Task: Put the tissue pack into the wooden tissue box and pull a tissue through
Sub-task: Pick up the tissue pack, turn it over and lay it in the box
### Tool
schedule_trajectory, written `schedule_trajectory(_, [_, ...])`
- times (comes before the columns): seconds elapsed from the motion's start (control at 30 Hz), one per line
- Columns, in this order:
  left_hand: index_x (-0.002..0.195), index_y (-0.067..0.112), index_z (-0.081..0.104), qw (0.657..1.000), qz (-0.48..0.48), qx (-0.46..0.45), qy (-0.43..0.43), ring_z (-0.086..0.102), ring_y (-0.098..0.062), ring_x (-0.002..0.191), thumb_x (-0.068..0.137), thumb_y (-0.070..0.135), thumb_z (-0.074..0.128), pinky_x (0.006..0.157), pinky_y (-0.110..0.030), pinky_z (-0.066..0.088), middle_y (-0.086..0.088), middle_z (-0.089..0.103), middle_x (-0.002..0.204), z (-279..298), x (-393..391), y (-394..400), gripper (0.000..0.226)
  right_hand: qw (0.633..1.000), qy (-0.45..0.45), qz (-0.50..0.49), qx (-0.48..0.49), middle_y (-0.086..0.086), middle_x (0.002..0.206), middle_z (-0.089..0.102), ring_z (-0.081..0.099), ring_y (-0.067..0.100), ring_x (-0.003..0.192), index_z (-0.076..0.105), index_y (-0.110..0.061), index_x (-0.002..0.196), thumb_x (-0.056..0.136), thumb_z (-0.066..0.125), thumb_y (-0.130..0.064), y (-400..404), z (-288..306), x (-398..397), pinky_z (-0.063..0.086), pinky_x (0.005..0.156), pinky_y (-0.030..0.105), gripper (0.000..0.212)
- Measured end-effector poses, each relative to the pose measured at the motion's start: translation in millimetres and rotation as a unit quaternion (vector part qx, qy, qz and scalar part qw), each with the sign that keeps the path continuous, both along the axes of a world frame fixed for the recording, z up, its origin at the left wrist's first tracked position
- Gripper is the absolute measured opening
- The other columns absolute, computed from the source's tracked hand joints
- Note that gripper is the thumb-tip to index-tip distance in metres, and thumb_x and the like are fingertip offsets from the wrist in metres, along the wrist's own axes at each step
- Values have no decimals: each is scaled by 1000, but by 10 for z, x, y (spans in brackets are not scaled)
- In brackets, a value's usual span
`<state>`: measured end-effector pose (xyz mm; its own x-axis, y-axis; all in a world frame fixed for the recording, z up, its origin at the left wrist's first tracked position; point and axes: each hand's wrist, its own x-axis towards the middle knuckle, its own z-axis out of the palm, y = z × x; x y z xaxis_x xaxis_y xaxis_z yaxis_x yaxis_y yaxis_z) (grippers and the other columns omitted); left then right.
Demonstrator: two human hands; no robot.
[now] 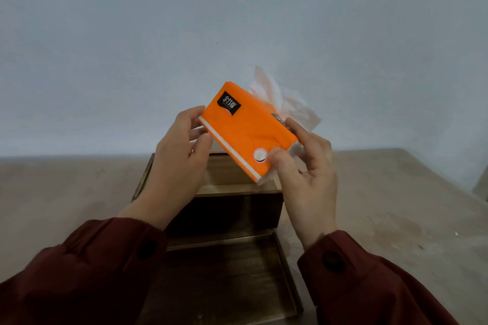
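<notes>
An orange tissue pack [245, 129] with a black label is held tilted in the air above the wooden tissue box [237, 208]. A crumpled white tissue [287, 103] sticks out of its far side. My left hand [179, 163] touches the pack's left end with fingers and thumb. My right hand [306, 169] grips the pack's right end, thumb on the orange face. The dark wooden box stands on the table right under the pack, partly hidden by my hands. Its flat panel [224, 279] lies toward me, in front of the box.
The box stands on a light tan table [383, 206] that runs to a plain grey wall [158, 34]. Dark red sleeves [79, 277] cover both forearms. A pale object [482, 187] shows at the right edge.
</notes>
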<state>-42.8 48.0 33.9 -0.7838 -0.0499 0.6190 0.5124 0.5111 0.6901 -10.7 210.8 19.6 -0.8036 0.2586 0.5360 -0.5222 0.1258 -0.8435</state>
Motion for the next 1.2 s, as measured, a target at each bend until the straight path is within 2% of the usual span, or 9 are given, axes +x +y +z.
schedule_trajectory(0.17, [120, 23, 44, 1000, 9, 12, 21, 52, 17, 93, 88, 12, 48, 70, 5, 36, 23, 54, 100, -18, 128, -217, 33, 995, -79, 67, -7, -16, 115, 54, 62, 3, 96, 48, -58, 99, 65, 54, -57, -140, 14, -81, 56, 66, 22, 34])
schedule_trajectory(0.27, [114, 23, 47, 999, 24, 20, 41, 51, 21, 90, 87, 9, 51, 69, 4, 37, 21, 55, 98, -34, 157, -309, 31, 990, -111, 87, -6, -10, 113, 56, 64, 15, 97, 43, -51, 91, 65, 53, -58, -197, -8, -147, 58, 75, 45, 29])
schedule_trajectory(0.33, [110, 29, 47, 998, 29, 36, 46, 53, 17, 92, 86, 9, 52, 69, 3, 39, 21, 56, 97, -49, 169, -352, 31, 988, -121, 91, 8, -9, 107, 60, 66, 17, 93, 43, -49, 86, 66, 51, -62, -230, -22, -181, 57, 75, 49, 25])
schedule_trajectory(0.5, [110, 32, 48, 995, 61, 69, 47, 54, 13, 91, 85, 11, 55, 67, 2, 41, 9, 58, 101, -103, 164, -425, 34, 989, -105, 85, 59, -18, 86, 69, 67, 13, 83, 46, -51, 88, 70, 38, -78, -275, -54, -212, 55, 80, 46, 34])
schedule_trajectory(0.6, [116, 24, 51, 992, 77, 81, 51, 55, 7, 90, 84, 12, 57, 67, 2, 40, 2, 59, 106, -128, 158, -434, 35, 984, -109, 121, 79, -14, 120, 59, 61, 7, 104, 45, -54, 111, 70, 31, -83, -296, -60, -208, 51, 91, 42, 52])
schedule_trajectory(0.73, [121, 20, 51, 991, 92, 76, 65, 52, 14, 87, 83, 14, 57, 67, 2, 40, 0, 57, 107, -129, 148, -431, 39, 970, -69, 206, 112, -9, 127, 56, 55, 7, 114, 43, -45, 126, 80, 48, -52, -315, -40, -183, 52, 89, 31, 47])
schedule_trajectory(0.93, [98, 19, 53, 985, 113, 119, 57, 56, 16, 76, 79, 22, 64, 60, -1, 43, 20, 57, 83, -145, 150, -387, 21, 971, -95, 124, 179, 0, 114, 59, 53, 14, 108, 50, -33, 113, 77, 37, -50, -292, -126, -287, 46, 92, 45, 42])
schedule_trajectory(1.1, [91, 23, 56, 986, 115, 110, 54, 57, 17, 74, 82, 23, 60, 57, 0, 43, 21, 57, 80, -145, 186, -365, 10, 973, -119, 80, 179, -15, 99, 66, 63, -3, 89, 41, -39, 113, 77, 34, -67, -235, -187, -297, 52, 83, 34, 47])
schedule_trajectory(1.2, [94, 29, 59, 986, 115, 109, 46, 59, 14, 75, 84, 24, 58, 58, -4, 47, 20, 60, 83, -142, 185, -368, 12, 963, -132, 39, 231, -20, 90, 62, 59, -13, 80, 40, -44, 97, 82, 30, -66, -209, -171, -288, 44, 68, 16, 28])
